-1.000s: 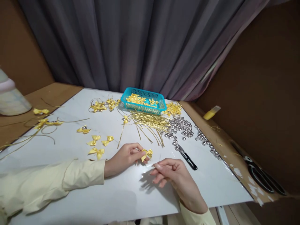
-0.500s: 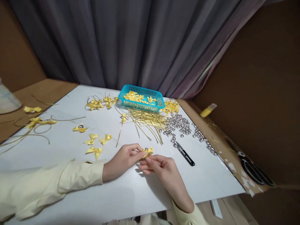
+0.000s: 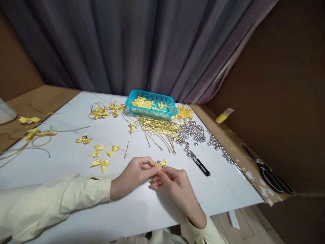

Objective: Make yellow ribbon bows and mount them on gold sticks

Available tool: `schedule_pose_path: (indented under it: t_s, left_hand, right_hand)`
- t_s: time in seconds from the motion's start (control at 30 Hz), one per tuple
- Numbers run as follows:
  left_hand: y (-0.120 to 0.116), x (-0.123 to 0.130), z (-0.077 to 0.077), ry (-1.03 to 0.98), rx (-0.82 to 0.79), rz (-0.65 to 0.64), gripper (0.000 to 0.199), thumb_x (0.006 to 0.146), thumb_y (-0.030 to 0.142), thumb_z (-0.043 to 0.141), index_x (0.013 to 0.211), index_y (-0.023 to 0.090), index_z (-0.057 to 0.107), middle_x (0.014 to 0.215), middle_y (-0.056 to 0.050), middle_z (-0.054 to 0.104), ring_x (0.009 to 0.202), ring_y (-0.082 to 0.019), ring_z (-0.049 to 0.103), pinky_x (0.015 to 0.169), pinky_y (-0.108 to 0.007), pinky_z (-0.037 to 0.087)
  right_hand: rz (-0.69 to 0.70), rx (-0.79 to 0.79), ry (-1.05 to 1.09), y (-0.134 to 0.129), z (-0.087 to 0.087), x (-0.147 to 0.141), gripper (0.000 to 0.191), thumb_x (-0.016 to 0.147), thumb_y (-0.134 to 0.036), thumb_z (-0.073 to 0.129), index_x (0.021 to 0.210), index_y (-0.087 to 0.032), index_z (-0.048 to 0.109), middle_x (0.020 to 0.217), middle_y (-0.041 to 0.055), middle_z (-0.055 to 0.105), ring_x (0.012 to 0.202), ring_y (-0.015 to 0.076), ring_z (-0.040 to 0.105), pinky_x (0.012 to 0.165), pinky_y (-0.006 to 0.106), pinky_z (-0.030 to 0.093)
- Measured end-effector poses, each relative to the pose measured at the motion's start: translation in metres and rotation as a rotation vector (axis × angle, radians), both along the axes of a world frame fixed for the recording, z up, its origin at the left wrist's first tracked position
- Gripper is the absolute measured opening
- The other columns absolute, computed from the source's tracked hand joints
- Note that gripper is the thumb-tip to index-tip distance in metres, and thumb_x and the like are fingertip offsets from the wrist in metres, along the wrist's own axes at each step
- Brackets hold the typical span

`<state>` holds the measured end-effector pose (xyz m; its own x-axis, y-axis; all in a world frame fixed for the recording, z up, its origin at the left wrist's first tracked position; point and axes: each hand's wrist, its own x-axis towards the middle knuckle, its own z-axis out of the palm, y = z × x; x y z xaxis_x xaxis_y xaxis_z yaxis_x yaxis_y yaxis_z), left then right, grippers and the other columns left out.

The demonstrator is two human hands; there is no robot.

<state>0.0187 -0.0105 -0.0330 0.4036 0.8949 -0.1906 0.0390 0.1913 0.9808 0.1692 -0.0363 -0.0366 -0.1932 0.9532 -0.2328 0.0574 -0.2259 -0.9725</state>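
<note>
A small yellow ribbon bow (image 3: 161, 163) with silvery bits on it is pinched between my left hand (image 3: 139, 174) and my right hand (image 3: 175, 184), low over the white board. The fingertips of both hands meet at its near edge. Loose yellow bows (image 3: 101, 164) lie left of my hands. Beyond them is a fan of gold cords (image 3: 158, 127), and a bow with a cord (image 3: 132, 126) sits at its left end. Small silver pieces (image 3: 193, 130) are heaped to the right of the cords.
A blue basket (image 3: 154, 113) of yellow bows stands at the back. Black snips (image 3: 200, 163) lie right of my hands, with large scissors (image 3: 271, 176) and a yellow-handled tool (image 3: 224, 116) along the right edge. Corded bows (image 3: 31, 134) lie far left.
The bow between my fingers has turned a little and shows more above the fingertips. The whole view has shifted slightly, and the objects on the board lie where they were.
</note>
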Motion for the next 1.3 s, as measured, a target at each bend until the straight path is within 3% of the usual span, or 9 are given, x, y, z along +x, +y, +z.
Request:
schedule_pose_path:
  t_s: [0.2, 0.4, 0.5, 0.6, 0.67, 0.93, 1.1, 1.3]
  left_hand:
    - [0.000, 0.003, -0.003, 0.049, -0.036, 0.037, 0.027, 0.074, 0.039, 0.064, 0.065, 0.014, 0.058, 0.055, 0.001, 0.060, 0.050, -0.012, 0.054, 0.048, -0.022, 0.041]
    - [0.003, 0.000, -0.002, 0.160, 0.144, 0.046, 0.023, 0.080, 0.036, 0.059, 0.073, 0.014, 0.064, 0.065, -0.002, 0.068, 0.058, -0.014, 0.061, 0.052, -0.021, 0.046]
    - [0.005, -0.001, -0.002, 0.196, 0.218, 0.062, 0.022, 0.080, 0.034, 0.059, 0.074, 0.015, 0.066, 0.071, -0.003, 0.071, 0.065, -0.016, 0.064, 0.057, -0.022, 0.048]
    - [0.006, -0.001, -0.003, 0.214, 0.269, 0.078, 0.022, 0.080, 0.034, 0.059, 0.075, 0.014, 0.068, 0.075, -0.005, 0.072, 0.071, -0.017, 0.065, 0.062, -0.023, 0.049]
    - [0.005, -0.002, -0.003, 0.219, 0.288, 0.076, 0.022, 0.080, 0.034, 0.059, 0.076, 0.014, 0.068, 0.077, -0.006, 0.073, 0.073, -0.018, 0.066, 0.064, -0.024, 0.050]
    - [0.004, -0.005, -0.005, 0.269, 0.435, 0.049, 0.019, 0.083, 0.029, 0.058, 0.079, 0.014, 0.070, 0.077, -0.004, 0.073, 0.071, -0.016, 0.066, 0.066, -0.022, 0.050]
    - [0.004, -0.005, -0.010, 0.291, 0.520, 0.066, 0.017, 0.083, 0.027, 0.059, 0.079, 0.015, 0.069, 0.075, -0.002, 0.072, 0.069, -0.014, 0.065, 0.064, -0.021, 0.048]
    - [0.005, -0.006, -0.015, 0.308, 0.581, 0.090, 0.016, 0.083, 0.027, 0.059, 0.079, 0.015, 0.069, 0.075, -0.003, 0.072, 0.069, -0.014, 0.065, 0.064, -0.023, 0.048]
  right_hand:
    - [-0.018, -0.074, 0.041, 0.001, -0.001, -0.001, 0.043, 0.071, -0.053, 0.067, 0.072, -0.010, 0.067, 0.069, 0.0098, 0.071, 0.064, 0.0207, 0.070, 0.062, 0.030, 0.057]
    - [0.031, -0.029, 0.033, 0.000, 0.000, 0.000, 0.042, 0.076, -0.049, 0.065, 0.087, -0.009, 0.070, 0.079, 0.0120, 0.072, 0.071, 0.0211, 0.071, 0.062, 0.030, 0.057]
    - [-0.006, -0.002, 0.007, -0.001, 0.002, 0.003, 0.039, 0.077, -0.048, 0.064, 0.086, -0.011, 0.069, 0.075, 0.0104, 0.072, 0.062, 0.0194, 0.069, 0.053, 0.026, 0.053]
    - [-0.207, 0.120, -0.128, -0.001, 0.004, 0.009, 0.033, 0.079, -0.047, 0.063, 0.074, -0.014, 0.063, 0.054, 0.0030, 0.063, 0.043, 0.0131, 0.057, 0.043, 0.023, 0.044]
    - [-0.285, 0.231, -0.250, 0.000, 0.004, 0.013, 0.028, 0.078, -0.043, 0.064, 0.071, -0.016, 0.060, 0.053, 0.0009, 0.059, 0.045, 0.0120, 0.053, 0.044, 0.023, 0.041]
    - [-0.164, 0.611, -0.579, 0.004, -0.003, 0.014, 0.009, 0.081, -0.024, 0.058, 0.076, -0.019, 0.053, 0.078, 0.0036, 0.057, 0.066, 0.0141, 0.053, 0.054, 0.024, 0.042]
    - [-0.111, 0.597, -0.562, 0.006, -0.011, 0.016, 0.006, 0.082, -0.020, 0.054, 0.077, -0.018, 0.054, 0.080, 0.0035, 0.058, 0.068, 0.0140, 0.055, 0.055, 0.024, 0.043]
    - [-0.174, 0.535, -0.456, 0.002, -0.004, 0.015, 0.008, 0.083, -0.024, 0.056, 0.079, -0.017, 0.057, 0.074, 0.0025, 0.063, 0.062, 0.0123, 0.058, 0.051, 0.021, 0.047]
